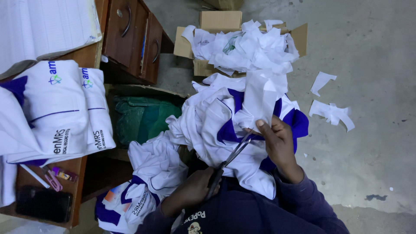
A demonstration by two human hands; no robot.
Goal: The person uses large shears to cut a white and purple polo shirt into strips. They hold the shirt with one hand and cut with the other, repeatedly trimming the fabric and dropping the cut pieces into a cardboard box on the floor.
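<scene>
From up here I lose a good deal. My left hand (193, 188) is low in frame, its fingers curled shut through the handles of the scissors (229, 159), and those handles are hidden inside the grip, so I cannot make out their shape or colour. My right hand (278, 143) sits just above and to the right; its thumb and fingers pinch a white strip of fabric (259, 97) against the white and blue garment (225, 125), but the fingertips under the cloth are out of sight. My own dark sleeves and chest fill the bottom edge and cover whatever the garment rests on.

The scissors lie on a diagonal, handles at lower left, blades running up and to the right toward my right thumb. The blades stand slightly parted, and their tips touch the cloth just beside that thumb. The strip stands nearly upright in the picture, its long axis running from my thumb toward the cardboard box (225, 26).

That box brims with white offcuts, and more scraps (331, 112) lie on the concrete floor to the right. On the desk (89, 56) at left sit folded white garments (56, 108), cut off by the frame, with a dark phone (43, 203) near the lower corner.
</scene>
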